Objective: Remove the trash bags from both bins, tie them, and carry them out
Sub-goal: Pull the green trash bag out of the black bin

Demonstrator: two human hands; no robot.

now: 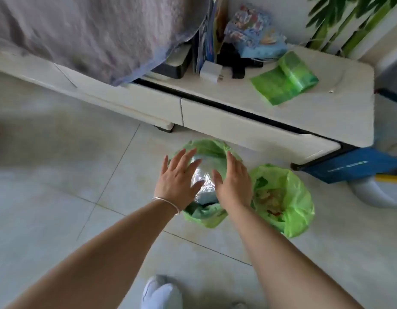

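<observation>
Head view: the left green bag (206, 217), thin, soft and probably light, lines its bin on the floor at the frame's centre; grip the folded rim at 3 and 9 o'clock. Left hand (178, 177) and right hand (234, 184) hover spread open above it, holding nothing. The second bag (291, 197) sits just beside at 3 o'clock.

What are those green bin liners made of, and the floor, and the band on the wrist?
The liners look like thin, translucent plastic film: they crinkle, fold over the rims, and trash shows through. The floor seems to be glazed ceramic or stone tile, pale with a soft sheen and grout lines. The bracelet at the left hand looks like thin silvery metal, though blur leaves that uncertain.
</observation>
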